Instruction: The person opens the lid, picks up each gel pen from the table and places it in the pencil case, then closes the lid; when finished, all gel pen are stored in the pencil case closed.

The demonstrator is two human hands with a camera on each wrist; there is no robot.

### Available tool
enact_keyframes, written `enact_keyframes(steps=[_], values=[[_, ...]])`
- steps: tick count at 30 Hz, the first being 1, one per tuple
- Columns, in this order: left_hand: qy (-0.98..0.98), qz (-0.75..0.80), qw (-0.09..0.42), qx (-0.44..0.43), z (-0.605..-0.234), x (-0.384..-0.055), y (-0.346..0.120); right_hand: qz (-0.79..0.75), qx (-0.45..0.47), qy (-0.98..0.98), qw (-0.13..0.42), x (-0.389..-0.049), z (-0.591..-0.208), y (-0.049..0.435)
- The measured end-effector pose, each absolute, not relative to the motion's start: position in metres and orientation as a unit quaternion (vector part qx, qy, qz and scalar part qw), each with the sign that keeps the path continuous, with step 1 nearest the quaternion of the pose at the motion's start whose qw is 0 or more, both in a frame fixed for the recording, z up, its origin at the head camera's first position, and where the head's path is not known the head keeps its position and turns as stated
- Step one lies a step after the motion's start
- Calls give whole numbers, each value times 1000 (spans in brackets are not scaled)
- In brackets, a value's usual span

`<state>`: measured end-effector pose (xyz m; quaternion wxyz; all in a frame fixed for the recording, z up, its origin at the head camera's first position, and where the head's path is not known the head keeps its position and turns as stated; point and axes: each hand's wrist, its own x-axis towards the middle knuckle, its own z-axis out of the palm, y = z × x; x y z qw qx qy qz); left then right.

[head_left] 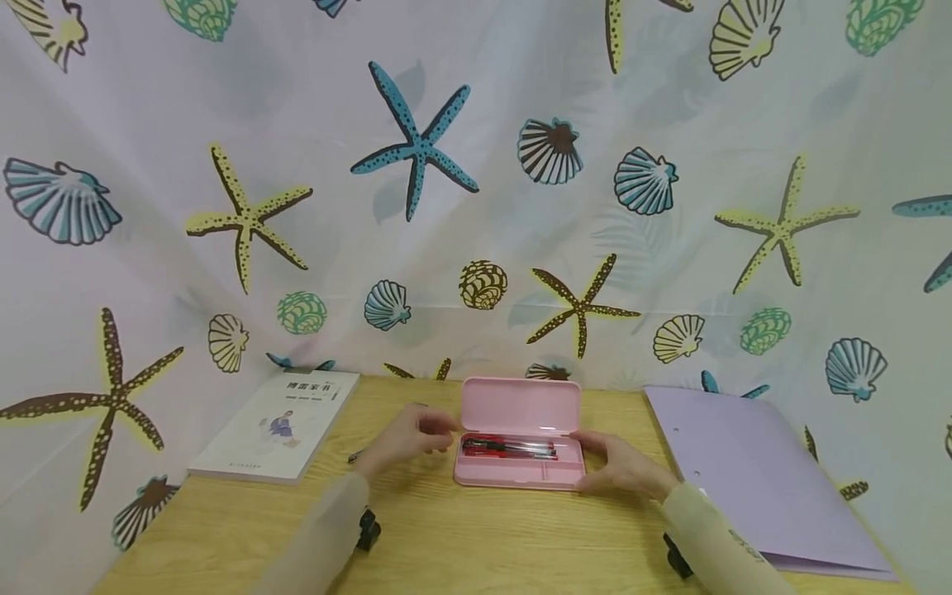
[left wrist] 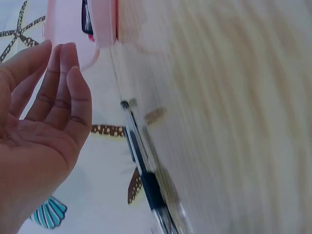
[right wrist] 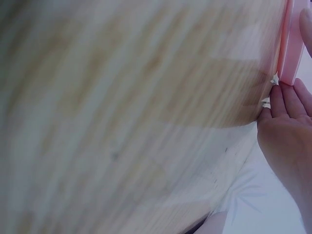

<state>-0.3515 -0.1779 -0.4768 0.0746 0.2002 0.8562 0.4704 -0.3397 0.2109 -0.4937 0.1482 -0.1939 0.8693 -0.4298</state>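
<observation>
A pink pencil case (head_left: 521, 405) lies with its lid raised, the lid leaning back on the hinge side. Red and black gel pens (head_left: 509, 447) fill its long upper compartment. My left hand (head_left: 412, 434) hovers off the case's left end, fingers loosely bent and nothing in them; the left wrist view shows the bare palm. At the right end, my right hand (head_left: 621, 464) grips the case, thumb at the front corner and fingers at the hinge side. Below my left hand, a clear pen with a black grip (left wrist: 152, 190) rests on the table, mostly covered in the head view.
A white book (head_left: 278, 426) lies at the left of the wooden table (head_left: 476, 537). On the right is a purple folder (head_left: 759, 471). Behind the table hangs a white cloth (head_left: 476, 231) printed with starfish and shells.
</observation>
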Motion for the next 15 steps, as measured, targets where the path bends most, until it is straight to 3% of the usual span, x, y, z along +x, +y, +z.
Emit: enact_keyframes(steps=[15], values=[[877, 447, 73, 162, -478, -344, -233, -435, -191, 866, 154, -339, -492, 211]])
